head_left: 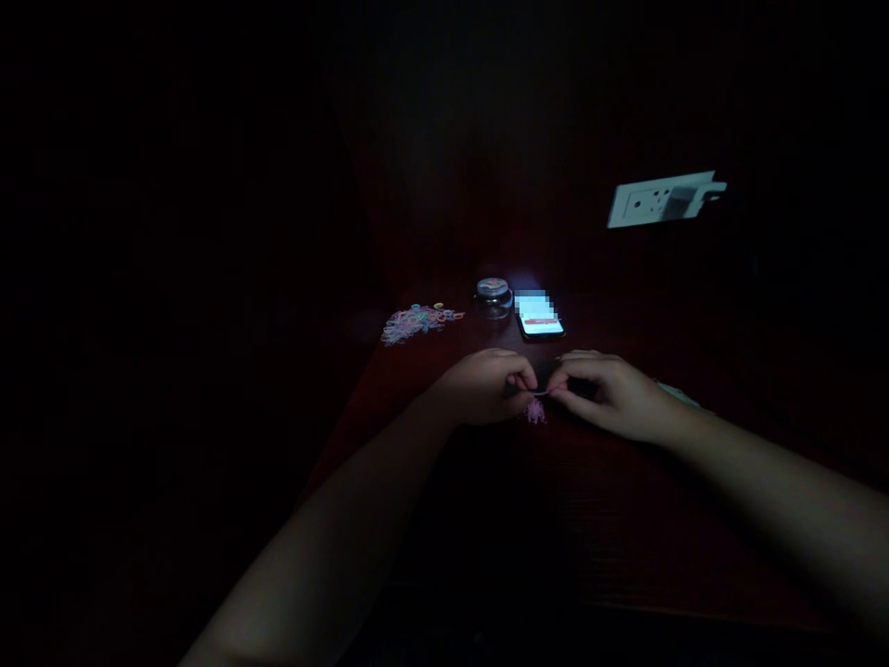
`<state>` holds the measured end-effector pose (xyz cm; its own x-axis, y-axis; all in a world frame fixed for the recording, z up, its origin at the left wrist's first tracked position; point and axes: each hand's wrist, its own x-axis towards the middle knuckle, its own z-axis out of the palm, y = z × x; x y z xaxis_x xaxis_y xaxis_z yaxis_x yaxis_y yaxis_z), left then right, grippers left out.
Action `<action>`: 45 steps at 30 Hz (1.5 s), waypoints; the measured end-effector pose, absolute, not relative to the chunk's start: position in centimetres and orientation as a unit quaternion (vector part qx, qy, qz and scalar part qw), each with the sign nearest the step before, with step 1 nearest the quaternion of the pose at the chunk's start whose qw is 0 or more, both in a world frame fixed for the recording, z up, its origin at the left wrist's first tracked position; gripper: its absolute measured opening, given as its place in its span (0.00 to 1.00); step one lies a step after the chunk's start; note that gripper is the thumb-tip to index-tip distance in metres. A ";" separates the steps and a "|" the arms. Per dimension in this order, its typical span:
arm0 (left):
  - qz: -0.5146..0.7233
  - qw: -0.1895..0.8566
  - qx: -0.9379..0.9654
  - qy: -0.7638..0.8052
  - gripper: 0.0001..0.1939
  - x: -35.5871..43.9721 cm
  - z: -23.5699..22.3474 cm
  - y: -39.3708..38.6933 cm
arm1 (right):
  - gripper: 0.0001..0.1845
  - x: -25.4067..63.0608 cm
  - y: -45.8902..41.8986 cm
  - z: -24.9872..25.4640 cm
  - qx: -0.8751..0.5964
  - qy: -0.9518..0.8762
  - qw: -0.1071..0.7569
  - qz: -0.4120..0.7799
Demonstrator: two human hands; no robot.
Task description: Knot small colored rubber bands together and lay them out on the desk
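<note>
My left hand (496, 384) and my right hand (601, 394) face each other low over the table, fingertips a small gap apart. Between them runs a thin pale band (541, 393), with each hand pinched on one end. A small cluster of pink-purple bands (534, 412) shows just beneath it, beside my left thumb. In this dim light I cannot tell whether the cluster hangs from the pale band or lies on the table. The fingers partly hide the band's ends.
A loose heap of colourful small bands (417, 321) lies at the back left. Beside it stand a clear round jar (493, 301) and a lit phone (540, 315). A pale flat item (679, 395) is partly behind my right wrist. A socket panel (659, 201) is on the wall.
</note>
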<state>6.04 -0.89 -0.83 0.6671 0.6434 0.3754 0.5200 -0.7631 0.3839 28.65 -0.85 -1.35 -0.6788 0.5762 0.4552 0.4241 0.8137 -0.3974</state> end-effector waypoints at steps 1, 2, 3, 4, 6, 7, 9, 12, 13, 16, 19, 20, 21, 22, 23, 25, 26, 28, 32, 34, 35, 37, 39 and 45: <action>0.249 0.129 0.904 0.322 0.06 6.1 -0.8 -0.9 | 0.07 28.7 -0.8 -1.4 -0.276 -0.907 0.291 0.129; 0.247 0.133 0.904 0.322 0.06 6.1 -0.8 -0.9 | 0.07 28.7 -0.8 -1.4 -0.277 -0.907 0.291 0.128; 0.246 0.133 0.905 0.321 0.06 6.1 -0.8 -0.9 | 0.07 28.7 -0.8 -1.4 -0.277 -0.907 0.292 0.127; 0.245 0.131 0.905 0.321 0.05 6.1 -0.8 -0.9 | 0.07 28.6 -0.7 -1.3 -0.277 -0.906 0.293 0.127; 0.242 0.122 0.907 0.324 0.05 6.1 -0.8 -0.9 | 0.07 28.6 -0.8 -1.3 -0.275 -0.906 0.294 0.131; 0.239 0.120 0.906 0.327 0.05 6.1 -0.9 -0.8 | 0.07 28.6 -0.8 -1.2 -0.275 -0.906 0.295 0.132; 0.236 0.121 0.906 0.331 0.05 6.1 -0.9 -0.8 | 0.07 28.6 -0.9 -1.2 -0.274 -0.906 0.295 0.133; 0.236 0.127 0.905 0.330 0.05 6.1 -0.9 -0.8 | 0.07 28.6 -0.9 -1.2 -0.283 -0.902 0.297 0.134; 0.236 0.127 0.905 0.330 0.05 6.1 -1.0 -0.7 | 0.07 28.7 -0.9 -1.2 -0.288 -0.900 0.297 0.135; 0.236 0.119 0.907 0.329 0.05 6.1 -1.0 -0.7 | 0.07 28.8 -0.8 -1.4 -0.305 -0.893 0.301 0.135; 0.236 0.114 0.909 0.325 0.06 6.0 -0.9 -0.7 | 0.07 29.0 -0.6 -1.6 -0.319 -0.888 0.304 0.133; 0.235 0.115 0.909 0.324 0.06 6.0 -0.9 -0.7 | 0.07 29.0 -0.5 -1.6 -0.323 -0.886 0.304 0.133; 0.232 0.116 0.909 0.325 0.06 6.0 -0.8 -0.7 | 0.07 29.0 -0.5 -1.6 -0.327 -0.885 0.303 0.134; 0.230 0.118 0.910 0.325 0.06 6.0 -0.8 -0.7 | 0.07 29.0 -0.5 -1.6 -0.328 -0.885 0.303 0.134; 0.228 0.119 0.910 0.325 0.07 6.0 -0.8 -0.7 | 0.08 29.0 -0.5 -1.6 -0.327 -0.885 0.303 0.135; 0.225 0.120 0.910 0.326 0.07 6.0 -0.9 -0.6 | 0.08 28.9 -0.5 -1.5 -0.325 -0.886 0.302 0.135; 0.225 0.118 0.911 0.325 0.07 5.9 -1.0 -0.5 | 0.08 28.9 -0.5 -1.5 -0.325 -0.886 0.302 0.135; 0.227 0.117 0.912 0.321 0.07 6.0 -1.1 -0.4 | 0.09 28.9 -0.5 -1.5 -0.333 -0.884 0.300 0.134; 0.227 0.122 0.911 0.322 0.07 6.0 -1.3 -0.3 | 0.09 28.9 -0.4 -1.5 -0.343 -0.881 0.297 0.135; 0.224 0.126 0.910 0.325 0.07 6.1 -1.2 -0.4 | 0.09 28.9 -0.4 -1.5 -0.343 -0.881 0.298 0.134; 0.222 0.130 0.910 0.326 0.07 6.1 -1.2 -0.4 | 0.09 28.9 -0.4 -1.5 -0.344 -0.880 0.298 0.133; 0.217 0.136 0.910 0.325 0.06 6.2 -1.2 -0.5 | 0.09 28.9 -0.5 -1.5 -0.344 -0.881 0.297 0.133; 0.217 0.138 0.911 0.323 0.06 6.1 -1.1 -0.5 | 0.09 28.9 -0.4 -1.5 -0.344 -0.881 0.295 0.133; 0.226 0.141 0.907 0.327 0.06 6.0 -1.2 -0.5 | 0.09 28.9 -0.5 -1.5 -0.350 -0.879 0.295 0.134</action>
<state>6.03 -0.49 -1.22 0.6837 0.6570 0.3177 0.5297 -0.7462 0.4033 28.94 -0.46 -1.50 -0.5811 0.6941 0.4250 0.5366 0.7193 -0.4412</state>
